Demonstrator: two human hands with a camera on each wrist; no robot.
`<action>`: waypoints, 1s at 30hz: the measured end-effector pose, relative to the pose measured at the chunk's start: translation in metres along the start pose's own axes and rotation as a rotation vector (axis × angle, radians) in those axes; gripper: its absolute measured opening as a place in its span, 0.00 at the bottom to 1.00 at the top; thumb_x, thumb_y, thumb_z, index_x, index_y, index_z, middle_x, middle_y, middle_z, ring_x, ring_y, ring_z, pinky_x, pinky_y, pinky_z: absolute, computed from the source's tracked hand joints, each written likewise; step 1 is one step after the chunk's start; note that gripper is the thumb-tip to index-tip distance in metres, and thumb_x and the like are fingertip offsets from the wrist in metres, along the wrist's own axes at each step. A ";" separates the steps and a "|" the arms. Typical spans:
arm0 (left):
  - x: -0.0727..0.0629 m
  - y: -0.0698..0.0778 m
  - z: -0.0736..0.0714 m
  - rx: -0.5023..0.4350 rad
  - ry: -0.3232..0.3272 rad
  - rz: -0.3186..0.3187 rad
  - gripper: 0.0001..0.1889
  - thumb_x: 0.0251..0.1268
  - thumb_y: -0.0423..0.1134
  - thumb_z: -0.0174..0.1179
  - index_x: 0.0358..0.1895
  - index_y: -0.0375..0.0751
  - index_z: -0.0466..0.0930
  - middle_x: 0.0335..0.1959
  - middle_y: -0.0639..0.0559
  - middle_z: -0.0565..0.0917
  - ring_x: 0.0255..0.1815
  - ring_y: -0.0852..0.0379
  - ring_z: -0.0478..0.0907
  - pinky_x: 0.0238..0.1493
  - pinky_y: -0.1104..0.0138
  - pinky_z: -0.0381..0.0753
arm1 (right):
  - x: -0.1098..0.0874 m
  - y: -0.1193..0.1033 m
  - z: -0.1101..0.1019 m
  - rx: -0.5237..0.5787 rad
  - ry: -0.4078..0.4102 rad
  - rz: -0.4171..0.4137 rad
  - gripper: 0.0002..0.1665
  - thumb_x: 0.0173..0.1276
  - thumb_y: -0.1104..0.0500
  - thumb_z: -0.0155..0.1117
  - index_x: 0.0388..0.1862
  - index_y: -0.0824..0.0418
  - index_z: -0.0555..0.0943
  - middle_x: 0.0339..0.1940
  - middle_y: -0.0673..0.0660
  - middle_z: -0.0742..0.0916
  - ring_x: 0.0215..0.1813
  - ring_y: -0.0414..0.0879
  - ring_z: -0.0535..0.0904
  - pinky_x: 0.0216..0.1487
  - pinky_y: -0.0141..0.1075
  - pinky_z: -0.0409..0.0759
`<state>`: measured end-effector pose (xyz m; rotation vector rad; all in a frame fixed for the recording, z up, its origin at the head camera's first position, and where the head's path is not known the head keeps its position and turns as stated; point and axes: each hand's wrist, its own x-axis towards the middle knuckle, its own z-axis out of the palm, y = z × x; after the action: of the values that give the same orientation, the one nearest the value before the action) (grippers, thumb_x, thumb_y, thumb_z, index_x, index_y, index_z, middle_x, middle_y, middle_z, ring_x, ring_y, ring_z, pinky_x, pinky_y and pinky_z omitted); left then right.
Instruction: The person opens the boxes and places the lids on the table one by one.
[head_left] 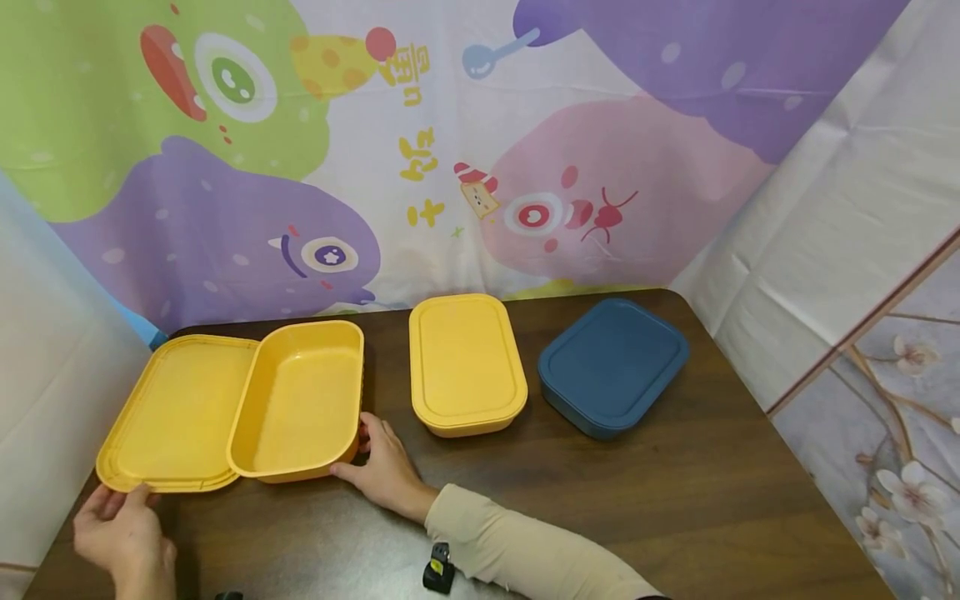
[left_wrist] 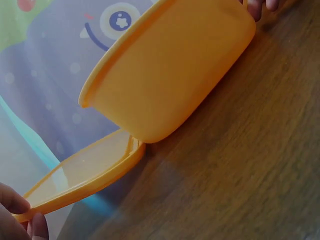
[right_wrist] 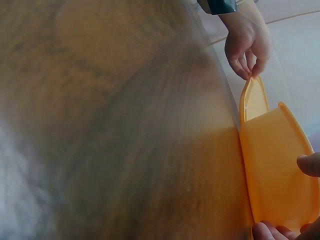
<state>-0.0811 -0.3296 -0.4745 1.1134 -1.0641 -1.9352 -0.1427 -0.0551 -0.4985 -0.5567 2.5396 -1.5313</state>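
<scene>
An uncovered yellow food container (head_left: 306, 408) stands on the left of the table, nothing inside it. Its near right corner is in the grip of my right hand (head_left: 386, 468), thumb on the near wall and fingers round the right side. To its left lies a flat yellow lid (head_left: 187, 408), partly hidden by the container's left edge. My left hand (head_left: 126, 533) pinches the lid's near edge between thumb and fingers. In the left wrist view the lid (left_wrist: 82, 182) slants up from the table, its far end against the foot of the container (left_wrist: 170, 75).
A second yellow container with its lid on (head_left: 467, 362) stands mid-table, and a dark blue lidded one (head_left: 615, 362) is to its right. A small black object (head_left: 438, 571) sits near the front. Printed cloth (head_left: 450, 250) hangs behind the table.
</scene>
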 end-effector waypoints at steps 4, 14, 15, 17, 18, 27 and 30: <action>0.002 0.000 -0.001 0.101 -0.010 -0.039 0.21 0.62 0.22 0.54 0.50 0.54 0.67 0.47 0.59 0.66 0.44 0.68 0.66 0.32 0.82 0.76 | 0.000 0.000 0.000 0.006 -0.006 0.003 0.43 0.58 0.51 0.75 0.68 0.60 0.66 0.52 0.54 0.79 0.48 0.43 0.78 0.48 0.26 0.75; 0.008 -0.001 -0.003 0.286 -0.010 -0.065 0.22 0.64 0.25 0.55 0.50 0.59 0.66 0.46 0.62 0.68 0.41 0.69 0.70 0.32 0.82 0.77 | 0.001 0.001 -0.001 0.015 -0.004 -0.002 0.42 0.58 0.51 0.75 0.68 0.60 0.67 0.52 0.54 0.79 0.48 0.43 0.79 0.49 0.26 0.76; 0.008 -0.001 -0.003 0.307 -0.014 -0.066 0.22 0.64 0.26 0.54 0.49 0.60 0.65 0.46 0.62 0.68 0.41 0.70 0.70 0.32 0.83 0.77 | 0.001 0.001 -0.002 0.014 -0.004 -0.004 0.42 0.58 0.52 0.75 0.67 0.60 0.67 0.51 0.54 0.79 0.47 0.43 0.79 0.48 0.26 0.75; 0.007 0.000 -0.004 0.342 -0.017 -0.068 0.22 0.65 0.26 0.54 0.49 0.61 0.64 0.45 0.63 0.67 0.40 0.70 0.70 0.33 0.83 0.77 | 0.001 0.002 -0.002 0.012 -0.008 -0.005 0.41 0.58 0.52 0.75 0.66 0.59 0.68 0.50 0.53 0.79 0.47 0.43 0.78 0.48 0.26 0.75; 0.007 -0.001 -0.004 0.351 -0.018 -0.067 0.22 0.65 0.26 0.54 0.49 0.61 0.64 0.45 0.63 0.68 0.40 0.71 0.70 0.32 0.83 0.77 | 0.002 0.002 -0.002 0.010 -0.009 -0.005 0.40 0.58 0.52 0.75 0.66 0.59 0.68 0.50 0.53 0.79 0.47 0.42 0.78 0.48 0.26 0.75; 0.017 0.000 -0.009 0.484 -0.061 -0.127 0.25 0.65 0.27 0.55 0.56 0.61 0.64 0.42 0.62 0.70 0.32 0.75 0.73 0.32 0.82 0.79 | 0.002 0.000 -0.005 0.000 -0.017 -0.006 0.39 0.57 0.54 0.75 0.65 0.60 0.69 0.49 0.55 0.80 0.46 0.44 0.78 0.48 0.25 0.75; 0.019 0.002 -0.011 0.520 -0.082 -0.149 0.25 0.66 0.27 0.54 0.60 0.59 0.63 0.38 0.64 0.71 0.28 0.76 0.74 0.33 0.81 0.80 | 0.002 -0.001 -0.005 -0.006 -0.022 -0.003 0.39 0.58 0.54 0.75 0.65 0.60 0.69 0.49 0.54 0.80 0.46 0.44 0.78 0.48 0.25 0.75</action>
<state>-0.0796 -0.3497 -0.4833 1.4289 -1.6314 -1.8786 -0.1461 -0.0517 -0.4953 -0.5748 2.5289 -1.5113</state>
